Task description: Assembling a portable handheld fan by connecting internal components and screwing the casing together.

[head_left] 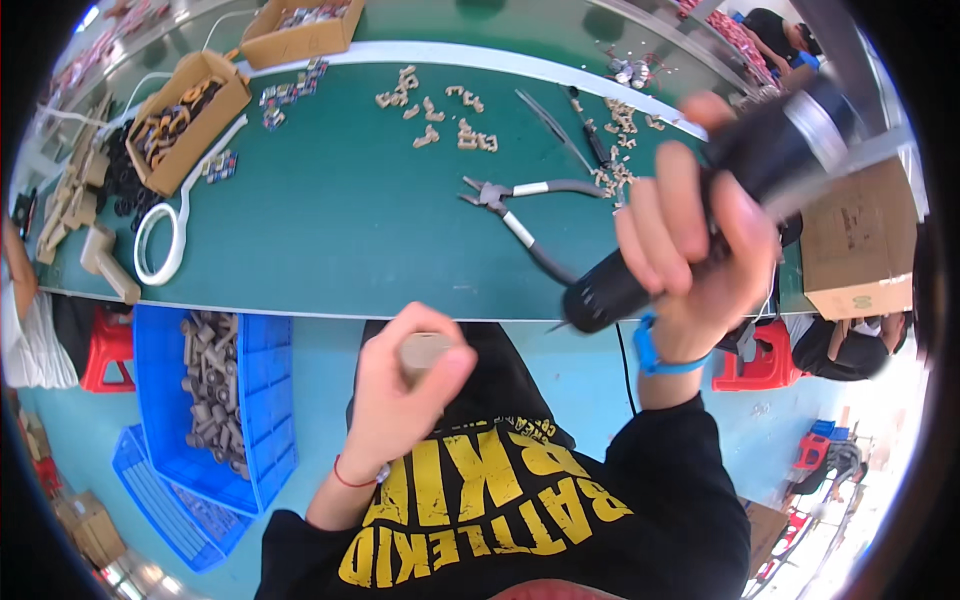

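Note:
My right hand (pixel 690 235) is wrapped round a black electric screwdriver (pixel 612 292), raised over the table's front edge at the right. The tool's narrow tip points down and left, and its upper end is smeared by motion. In front of my body, below the table's edge, my left hand (pixel 395 400) is closed round a beige-grey plastic part (pixel 425 352). Only its round end shows between thumb and fingers; the rest is hidden. Diagonal-cutting pliers (pixel 492 196) with grey handles lie spread apart on the green table (pixel 330 220), left of my right hand.
Small beige parts (pixel 476 136) lie in groups at the back, near tweezers (pixel 550 125). A tape roll (pixel 160 243) and a carton of rings (pixel 190 120) sit at the left. Below is a blue crate (pixel 265 420) of grey parts. Another carton (pixel 855 240) stands far right.

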Available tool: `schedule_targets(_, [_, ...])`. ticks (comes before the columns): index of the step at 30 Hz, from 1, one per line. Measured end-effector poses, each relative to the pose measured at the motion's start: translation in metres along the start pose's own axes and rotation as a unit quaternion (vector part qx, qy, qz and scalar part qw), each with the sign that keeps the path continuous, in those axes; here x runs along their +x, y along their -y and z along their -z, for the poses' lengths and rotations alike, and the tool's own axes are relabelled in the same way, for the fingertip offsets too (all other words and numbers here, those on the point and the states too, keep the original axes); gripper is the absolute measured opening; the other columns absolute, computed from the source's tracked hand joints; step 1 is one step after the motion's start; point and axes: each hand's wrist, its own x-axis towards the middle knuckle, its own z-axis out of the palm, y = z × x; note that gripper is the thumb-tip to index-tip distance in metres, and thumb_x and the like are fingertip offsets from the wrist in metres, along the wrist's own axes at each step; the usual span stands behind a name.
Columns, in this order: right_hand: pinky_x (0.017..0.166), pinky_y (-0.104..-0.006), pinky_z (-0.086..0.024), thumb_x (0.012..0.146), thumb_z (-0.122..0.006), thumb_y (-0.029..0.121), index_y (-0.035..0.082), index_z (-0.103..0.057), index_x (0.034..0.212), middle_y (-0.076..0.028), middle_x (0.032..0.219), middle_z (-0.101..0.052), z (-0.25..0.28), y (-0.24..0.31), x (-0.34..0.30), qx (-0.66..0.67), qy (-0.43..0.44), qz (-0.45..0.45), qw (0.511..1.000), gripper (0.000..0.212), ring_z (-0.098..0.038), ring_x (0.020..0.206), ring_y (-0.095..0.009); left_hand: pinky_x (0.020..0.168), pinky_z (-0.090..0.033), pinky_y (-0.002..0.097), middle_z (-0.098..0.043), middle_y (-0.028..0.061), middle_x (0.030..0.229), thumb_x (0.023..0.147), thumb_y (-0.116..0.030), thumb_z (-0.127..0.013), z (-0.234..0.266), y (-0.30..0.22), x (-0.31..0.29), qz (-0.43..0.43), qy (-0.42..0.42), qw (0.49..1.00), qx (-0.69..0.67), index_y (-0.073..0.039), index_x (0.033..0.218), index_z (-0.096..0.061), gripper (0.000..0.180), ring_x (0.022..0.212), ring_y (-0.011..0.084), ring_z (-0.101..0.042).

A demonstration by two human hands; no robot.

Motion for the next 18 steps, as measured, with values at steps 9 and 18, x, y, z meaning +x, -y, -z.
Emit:
schedule_targets(9, [0.049, -0.0236, -0.041, 0.094, -0.064, 0.040, 0.004, -0.052, 0.100, 0.000, 0.063, -0.052, 0.125, 0.018, 0.009, -0.597, -0.183, -0.163, 0.764, 0.037, -0.050, 0.052, -0.008, 0.056, -0.040, 0.0345, -0.042, 0.0017, 0.065, 0.092, -0.026, -0.048, 0.036, 0.008, 0.001, 0.039, -0.037, 0.905, -0.422, -0.010, 0.078, -0.043, 0.022, 0.056, 0.0171, -0.044])
schedule_targets(18, [0.095, -0.0408, -0.045, 0.086, -0.069, 0.026, 0.005, -0.053, 0.128, -0.015, 0.121, -0.059, 0.069, 0.015, -0.042, -0.690, -0.010, -0.037, 0.723, 0.050, -0.055, 0.108, -0.033, 0.064, -0.038, 0.0349, -0.043, 0.0004, 0.074, 0.100, -0.032, -0.046, -0.002, -0.043, 0.026, -0.198, -0.006, 0.893, -0.404, -0.013, 0.083, -0.043, 0.026, 0.062, 0.0160, -0.044])
